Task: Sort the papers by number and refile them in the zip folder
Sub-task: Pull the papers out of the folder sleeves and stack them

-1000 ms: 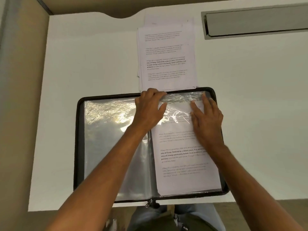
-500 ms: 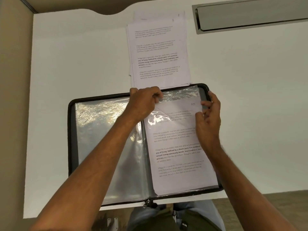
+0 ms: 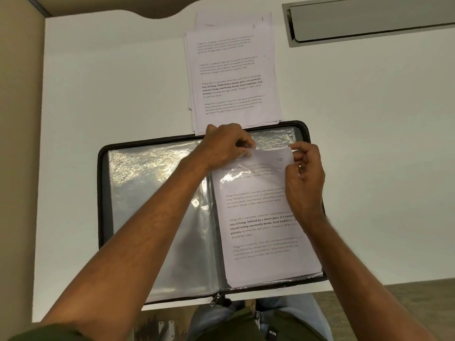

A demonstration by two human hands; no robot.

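At the folder's (image 3: 103, 193) far right edge, both hands are pinching: the left hand (image 3: 225, 146) is apparently holding the sleeve (image 3: 270, 136) mouth, the right hand (image 3: 305, 173) is gripping sheet 10's (image 3: 263, 217) top corner. Its long axis is running away from the person, toward the stack (image 3: 234, 77) just beyond.

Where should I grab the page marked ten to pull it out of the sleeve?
Probably at its top edge, coming from the far side. The page marked ten lies in a clear sleeve open at the top; its top right corner already pokes out, pinched by the right hand.
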